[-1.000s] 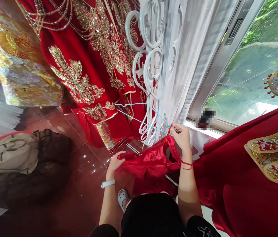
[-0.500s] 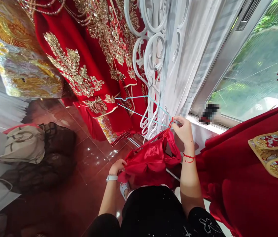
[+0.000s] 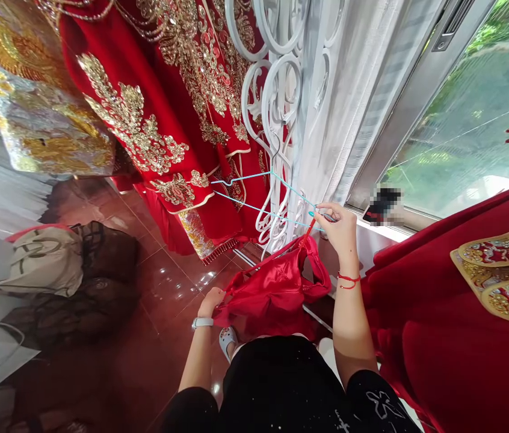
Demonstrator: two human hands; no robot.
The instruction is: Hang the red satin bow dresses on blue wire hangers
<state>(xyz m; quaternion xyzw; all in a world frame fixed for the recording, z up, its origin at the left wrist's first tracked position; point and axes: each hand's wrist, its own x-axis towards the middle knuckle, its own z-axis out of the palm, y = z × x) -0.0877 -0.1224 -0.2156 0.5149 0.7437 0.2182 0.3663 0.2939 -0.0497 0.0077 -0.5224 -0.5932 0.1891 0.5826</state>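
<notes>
My right hand (image 3: 339,228) is closed in a pinch on the end of a light blue wire hanger (image 3: 267,198) and on the thin strap of a red satin garment (image 3: 277,285). The hanger's metal hook points up beside a white scrollwork rack (image 3: 277,108). My left hand (image 3: 213,300), a white band on its wrist, grips the lower edge of the red satin garment, which hangs bunched between both hands. A red string bracelet circles my right wrist.
Red gowns with gold embroidery (image 3: 164,102) hang at the left and centre. A red skirt with gold trim (image 3: 457,313) fills the right. A white curtain (image 3: 354,90) and window (image 3: 471,120) are behind. A beige bag and dark netting (image 3: 69,270) lie on the glossy red-brown floor.
My right hand rose slightly with the hanger end and strap. My left hand shifted lower along the satin garment's edge, and the view tilted a little.
</notes>
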